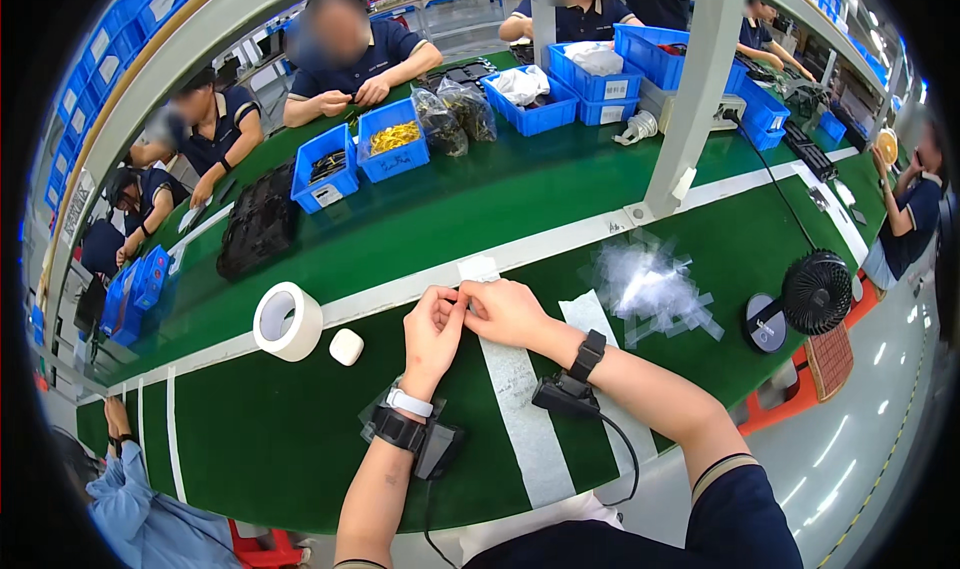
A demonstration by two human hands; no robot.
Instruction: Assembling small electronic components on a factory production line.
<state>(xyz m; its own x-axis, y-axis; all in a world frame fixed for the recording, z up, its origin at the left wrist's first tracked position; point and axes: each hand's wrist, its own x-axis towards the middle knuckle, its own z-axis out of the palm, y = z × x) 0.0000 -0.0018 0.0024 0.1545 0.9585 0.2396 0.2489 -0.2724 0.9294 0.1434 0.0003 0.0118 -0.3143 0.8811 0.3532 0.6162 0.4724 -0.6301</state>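
Note:
My left hand (434,331) and my right hand (506,313) meet over the green bench, fingertips pinched together. Whatever lies between the fingers is too small or hidden to make out. Under and in front of them, a pale tape strip (522,419) runs along the bench toward me. To the left of my hands are a roll of white tape (311,331) and a small white rounded case (346,347). A pile of clear plastic pieces (650,287) lies to the right, beyond a second pale strip (588,314).
A small black fan (816,291) stands at the right edge. Across the bench are blue bins (325,195), plastic bags of dark parts (440,129) and a black tray (258,219). A grey metal post (690,99) rises from the bench. Several people work around it.

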